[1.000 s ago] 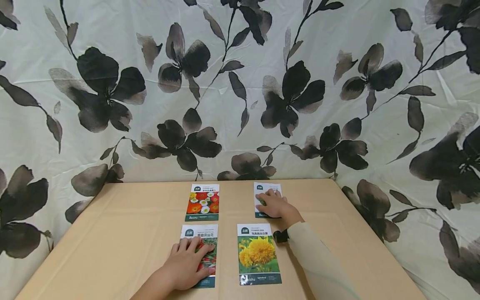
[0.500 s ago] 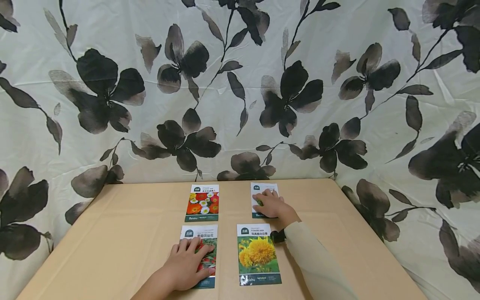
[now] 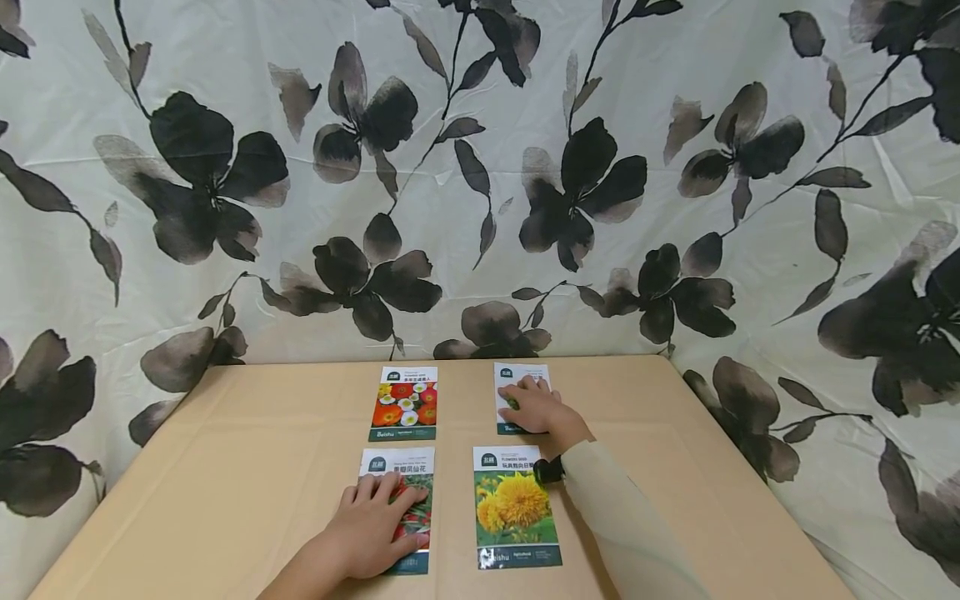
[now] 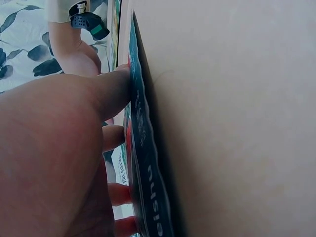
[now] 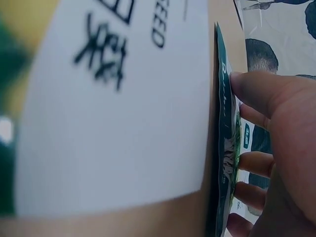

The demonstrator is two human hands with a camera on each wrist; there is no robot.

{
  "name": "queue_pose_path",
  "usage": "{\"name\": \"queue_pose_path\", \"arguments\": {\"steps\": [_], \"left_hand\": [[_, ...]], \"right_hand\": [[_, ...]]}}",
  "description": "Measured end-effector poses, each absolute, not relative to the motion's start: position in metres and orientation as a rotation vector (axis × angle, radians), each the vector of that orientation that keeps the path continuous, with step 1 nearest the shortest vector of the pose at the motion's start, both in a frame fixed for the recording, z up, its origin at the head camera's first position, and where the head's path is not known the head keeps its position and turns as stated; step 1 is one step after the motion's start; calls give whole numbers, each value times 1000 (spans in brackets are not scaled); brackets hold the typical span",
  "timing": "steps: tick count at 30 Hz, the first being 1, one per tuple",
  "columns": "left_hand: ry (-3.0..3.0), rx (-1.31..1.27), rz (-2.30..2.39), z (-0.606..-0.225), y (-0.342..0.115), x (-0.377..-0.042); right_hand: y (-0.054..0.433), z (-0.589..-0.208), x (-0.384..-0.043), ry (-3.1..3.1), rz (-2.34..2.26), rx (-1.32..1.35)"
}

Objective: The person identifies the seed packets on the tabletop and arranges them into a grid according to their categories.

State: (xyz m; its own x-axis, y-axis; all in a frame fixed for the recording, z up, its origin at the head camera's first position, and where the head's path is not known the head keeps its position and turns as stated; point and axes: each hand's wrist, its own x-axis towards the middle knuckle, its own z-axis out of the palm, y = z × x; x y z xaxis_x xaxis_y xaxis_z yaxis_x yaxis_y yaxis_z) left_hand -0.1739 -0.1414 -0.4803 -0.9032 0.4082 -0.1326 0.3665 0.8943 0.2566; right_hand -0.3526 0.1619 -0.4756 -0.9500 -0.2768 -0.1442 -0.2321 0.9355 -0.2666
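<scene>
My left hand [image 3: 372,523] rests with spread fingers on a seed packet with red flowers [image 3: 414,563], at the front left of the group. In the left wrist view, the thumb and fingertips touch that packet's face. At the back right, my right hand [image 3: 536,406] lies over a white and green seed packet [image 3: 514,372], hiding most of its picture. The right wrist view shows the thumb and fingertips pressing on this packet's face [image 5: 224,128]. Just below the right hand lies a seed packet with yellow flowers [image 3: 517,510], its top right corner beside the wrist.
A seed packet with orange, red and white flowers [image 3: 404,406] lies at the back left. All the packets lie on a tan table [image 3: 225,483]. Behind the table's far edge hangs a white cloth with dark flowers [image 3: 480,208]. A black wrist device [image 3: 548,471] sits on the right wrist.
My right hand has slid the back right packet a little to the left, nearer the packet with orange flowers. My left hand has stayed in place on its packet.
</scene>
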Motion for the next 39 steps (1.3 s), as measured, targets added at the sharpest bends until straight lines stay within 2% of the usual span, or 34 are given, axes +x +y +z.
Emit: {"name": "queue_pose_path", "arguments": {"steps": [39], "left_hand": [[2890, 609, 322, -477, -143, -174]], "right_hand": [[136, -475, -349, 2926, -383, -360]]}}
